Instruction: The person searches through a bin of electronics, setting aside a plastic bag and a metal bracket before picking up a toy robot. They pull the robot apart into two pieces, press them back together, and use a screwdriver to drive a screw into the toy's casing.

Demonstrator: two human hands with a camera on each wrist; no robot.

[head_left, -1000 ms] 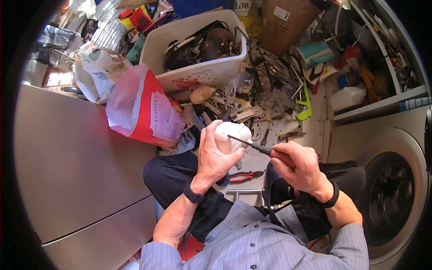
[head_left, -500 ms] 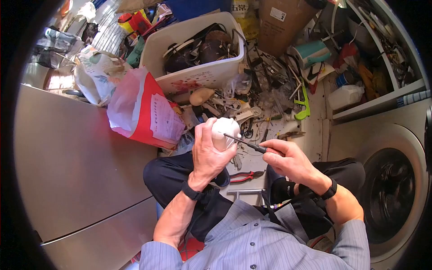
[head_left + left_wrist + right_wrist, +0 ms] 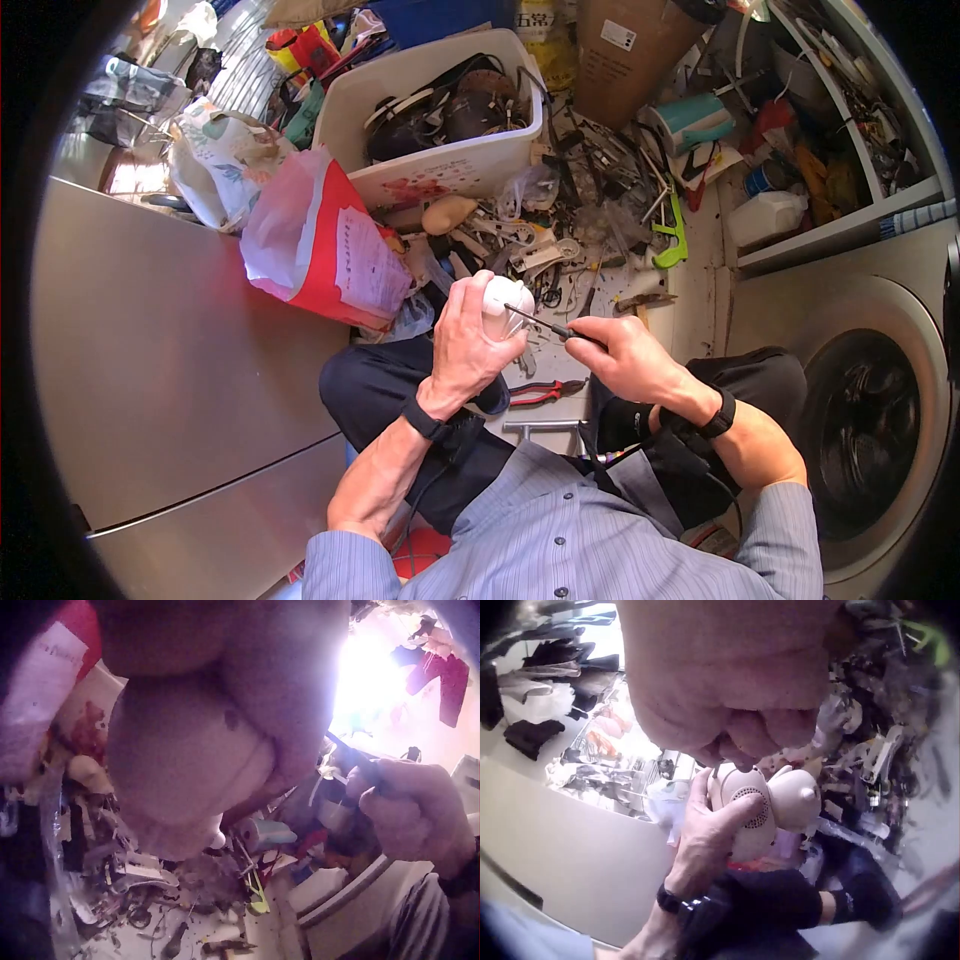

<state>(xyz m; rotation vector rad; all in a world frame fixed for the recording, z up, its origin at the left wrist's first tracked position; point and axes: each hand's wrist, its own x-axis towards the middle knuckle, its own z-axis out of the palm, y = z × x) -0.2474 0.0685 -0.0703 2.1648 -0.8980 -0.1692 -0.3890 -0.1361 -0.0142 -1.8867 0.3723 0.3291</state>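
In the head view the left hand (image 3: 466,345) grips a white rounded plastic object (image 3: 511,298), fingers on its left side and thumb beneath. The right hand (image 3: 640,368) holds a screwdriver (image 3: 541,322) by its handle, mostly hidden in the fingers. Its dark shaft points left, the tip at the white object's face. The right wrist view shows a round grille of small holes (image 3: 751,810) beside the left thumb, and a knobbed rounded part (image 3: 796,799). A small dark hole (image 3: 231,718) shows on the object in the left wrist view.
Red-handled pliers (image 3: 547,392) lie on the floor between the legs. Ahead are scattered plastic parts, a hammer (image 3: 646,300) and a white bin (image 3: 440,170) of cables. A red bag (image 3: 325,240) stands left, a washing machine (image 3: 900,400) right.
The right hand has moved left, and its fingers have shifted along the screwdriver, covering the red handle seen earlier. The white object has shifted and turned slightly in the left hand.
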